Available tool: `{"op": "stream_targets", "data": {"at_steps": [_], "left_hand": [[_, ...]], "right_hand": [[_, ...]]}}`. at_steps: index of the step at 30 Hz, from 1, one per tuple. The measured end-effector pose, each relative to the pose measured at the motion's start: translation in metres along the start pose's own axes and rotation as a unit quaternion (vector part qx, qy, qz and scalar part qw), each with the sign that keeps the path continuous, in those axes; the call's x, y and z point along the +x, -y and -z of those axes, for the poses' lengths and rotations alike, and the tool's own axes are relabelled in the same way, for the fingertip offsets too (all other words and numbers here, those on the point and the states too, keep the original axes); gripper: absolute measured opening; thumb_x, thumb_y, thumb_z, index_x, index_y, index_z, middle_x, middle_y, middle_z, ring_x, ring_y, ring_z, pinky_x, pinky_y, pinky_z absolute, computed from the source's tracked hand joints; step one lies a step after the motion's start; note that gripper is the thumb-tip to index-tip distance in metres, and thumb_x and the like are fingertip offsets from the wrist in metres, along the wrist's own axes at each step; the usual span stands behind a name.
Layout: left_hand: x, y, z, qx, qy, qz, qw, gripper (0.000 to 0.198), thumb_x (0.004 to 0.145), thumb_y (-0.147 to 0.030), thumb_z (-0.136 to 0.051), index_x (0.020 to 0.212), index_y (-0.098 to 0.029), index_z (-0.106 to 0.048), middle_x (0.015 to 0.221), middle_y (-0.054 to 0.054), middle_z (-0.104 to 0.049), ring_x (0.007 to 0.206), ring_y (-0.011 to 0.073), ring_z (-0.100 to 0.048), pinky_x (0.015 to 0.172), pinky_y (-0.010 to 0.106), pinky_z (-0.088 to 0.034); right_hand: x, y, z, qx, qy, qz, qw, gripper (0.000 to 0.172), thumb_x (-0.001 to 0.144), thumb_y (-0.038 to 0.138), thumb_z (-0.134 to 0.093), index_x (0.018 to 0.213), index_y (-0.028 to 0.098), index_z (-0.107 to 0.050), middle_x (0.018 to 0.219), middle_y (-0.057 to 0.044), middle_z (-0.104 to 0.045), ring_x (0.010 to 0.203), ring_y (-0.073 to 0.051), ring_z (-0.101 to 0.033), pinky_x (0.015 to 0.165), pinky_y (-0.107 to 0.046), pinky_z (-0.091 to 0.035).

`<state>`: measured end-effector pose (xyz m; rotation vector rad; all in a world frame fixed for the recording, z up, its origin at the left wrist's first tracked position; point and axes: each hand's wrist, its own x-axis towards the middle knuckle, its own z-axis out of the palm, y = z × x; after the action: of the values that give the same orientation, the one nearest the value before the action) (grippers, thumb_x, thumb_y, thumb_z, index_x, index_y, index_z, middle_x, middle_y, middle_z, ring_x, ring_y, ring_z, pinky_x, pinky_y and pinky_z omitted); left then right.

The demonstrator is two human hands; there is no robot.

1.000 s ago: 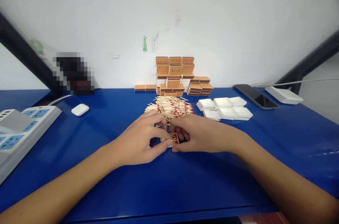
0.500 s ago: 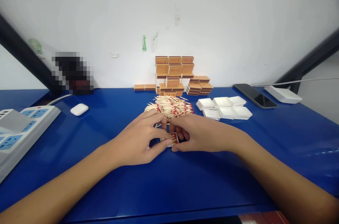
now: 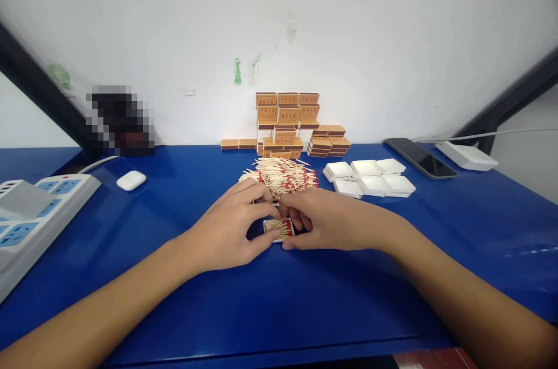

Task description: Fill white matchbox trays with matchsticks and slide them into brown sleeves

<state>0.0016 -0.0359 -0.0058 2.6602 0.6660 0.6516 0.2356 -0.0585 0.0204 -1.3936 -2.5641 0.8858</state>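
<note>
My left hand and my right hand meet at the middle of the blue table. Between them lies a small white tray of matches with red heads. Fingers of both hands curl around it, thumbs at its near edge. Just beyond my fingers lies a loose pile of matches. Behind the pile, against the wall, stands a stack of orange matchboxes.
Several empty white trays lie right of the pile. A black phone and a white adapter sit at the far right. A power strip and a white earbud case are on the left.
My left thumb has slid a little left and back, so more of the tray of matches shows. Otherwise the hands stay in place.
</note>
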Motion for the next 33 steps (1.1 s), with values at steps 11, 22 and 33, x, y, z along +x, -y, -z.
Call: {"op": "stream_targets", "data": {"at_steps": [11, 22, 33], "left_hand": [[-0.0009, -0.0021, -0.0038, 0.019, 0.008, -0.006, 1.000, 0.016, 0.098, -0.032, -0.065, 0.091, -0.021, -0.076, 0.104, 0.007, -0.062, 0.101, 0.0245, -0.057, 0.097, 0.045, -0.047], [0.0001, -0.0052, -0.0008, -0.026, 0.033, 0.004, 0.999, 0.009, 0.095, -0.027, -0.067, 0.096, -0.024, -0.076, 0.110, 0.007, -0.064, 0.109, 0.0252, -0.057, 0.099, 0.043, -0.048], [-0.0006, -0.0042, 0.0004, -0.054, 0.040, 0.004, 0.998, 0.005, 0.092, -0.027, -0.073, 0.095, -0.026, -0.077, 0.112, 0.005, -0.064, 0.110, 0.0238, -0.057, 0.099, 0.041, -0.047]], "right_hand": [[0.0006, -0.0007, 0.0004, 0.021, 0.006, 0.009, 1.000, 0.024, 0.086, 0.040, -0.076, 0.095, 0.021, -0.064, 0.082, 0.001, -0.068, 0.067, -0.013, -0.058, 0.057, -0.027, -0.039], [0.0015, 0.0010, 0.0008, 0.004, 0.005, 0.020, 1.000, 0.023, 0.087, 0.039, -0.074, 0.097, 0.021, -0.063, 0.082, 0.000, -0.067, 0.069, -0.014, -0.056, 0.058, -0.028, -0.036], [0.0002, 0.0016, 0.0007, 0.012, 0.004, 0.016, 1.000, 0.022, 0.087, 0.037, -0.074, 0.099, 0.021, -0.064, 0.082, 0.000, -0.066, 0.068, -0.014, -0.056, 0.057, -0.027, -0.035]]}}
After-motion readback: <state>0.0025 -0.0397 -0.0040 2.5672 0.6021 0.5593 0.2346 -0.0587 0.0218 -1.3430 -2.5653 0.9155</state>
